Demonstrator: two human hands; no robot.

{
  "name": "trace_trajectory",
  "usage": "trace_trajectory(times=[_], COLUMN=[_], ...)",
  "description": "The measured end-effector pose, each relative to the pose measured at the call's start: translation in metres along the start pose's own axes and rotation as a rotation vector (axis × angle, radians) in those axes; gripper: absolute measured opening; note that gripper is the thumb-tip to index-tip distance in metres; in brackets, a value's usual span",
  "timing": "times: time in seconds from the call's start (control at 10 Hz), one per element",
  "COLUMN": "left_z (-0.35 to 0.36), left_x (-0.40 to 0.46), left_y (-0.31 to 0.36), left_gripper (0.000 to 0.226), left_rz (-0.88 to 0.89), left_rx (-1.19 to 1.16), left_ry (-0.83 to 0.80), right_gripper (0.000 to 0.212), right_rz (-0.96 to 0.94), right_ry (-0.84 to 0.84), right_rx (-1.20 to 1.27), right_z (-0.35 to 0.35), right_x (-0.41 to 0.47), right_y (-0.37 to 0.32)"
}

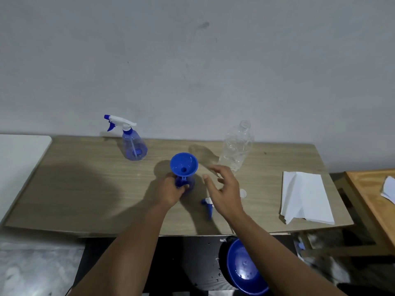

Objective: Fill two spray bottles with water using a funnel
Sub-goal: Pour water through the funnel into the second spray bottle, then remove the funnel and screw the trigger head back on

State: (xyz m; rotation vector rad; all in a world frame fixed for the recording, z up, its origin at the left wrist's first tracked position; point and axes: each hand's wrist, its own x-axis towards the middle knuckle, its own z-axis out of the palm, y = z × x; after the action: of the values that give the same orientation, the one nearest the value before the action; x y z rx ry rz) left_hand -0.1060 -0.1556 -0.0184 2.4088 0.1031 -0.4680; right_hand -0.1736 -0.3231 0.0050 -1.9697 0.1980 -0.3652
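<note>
Basin (241, 268), blue, sits nearest, below the tabletop (85, 189) edge; droplets on its inside, fill level not readable. On the tabletop, a detached spray head (208, 207) lies just near of the right hand (222, 189), which hovers with fingers spread, holding nothing. Left hand (168, 191) grips the neck of the open spray bottle (188, 184) at centre; blue funnel (184, 164) is seated in its mouth, no water visible in the cone. Risk: funnel is top-heavy on a light bottle, so a loosened grip or a fast pour could tip it or overflow the cone. Folded white paper (303, 197) lies at right, near enough to get wet. Further back, clear plastic bottle (236, 146), uncapped, appears empty. Far left, second spray bottle (132, 144) stands capped; contents unclear.
</note>
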Motion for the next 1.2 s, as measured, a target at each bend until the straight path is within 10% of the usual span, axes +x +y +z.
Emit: trace_trajectory(times=[0.2,0.4,0.7,0.9,1.2], left_z=[0.01,0.01,0.008,0.009,0.01], left_x=[0.002,-0.014,-0.008,-0.003,0.001], left_y=[-0.011,-0.01,-0.015,-0.013,-0.018], left_gripper=[0.041,0.059,0.064,0.02,0.036], left_rz=[0.01,-0.047,-0.051,0.031,0.135], left_rx=[0.012,-0.047,-0.071,-0.106,-0.002], left_ry=[-0.071,-0.016,-0.081,-0.167,-0.096], right_gripper=[0.112,0.055,0.079,0.073,0.075], right_rz=[0.117,0.019,0.037,0.034,0.288], right_ry=[-0.557,-0.813,-0.795,-0.812,-0.371], right_rx=[-0.64,-1.059,-1.168,-1.22,-0.484], right_z=[0.03,0.055,0.058,0.05,-0.011], right_x=[0.068,0.087,0.09,0.095,0.075], right_y=[-0.061,-0.091,-0.095,-0.105,-0.049])
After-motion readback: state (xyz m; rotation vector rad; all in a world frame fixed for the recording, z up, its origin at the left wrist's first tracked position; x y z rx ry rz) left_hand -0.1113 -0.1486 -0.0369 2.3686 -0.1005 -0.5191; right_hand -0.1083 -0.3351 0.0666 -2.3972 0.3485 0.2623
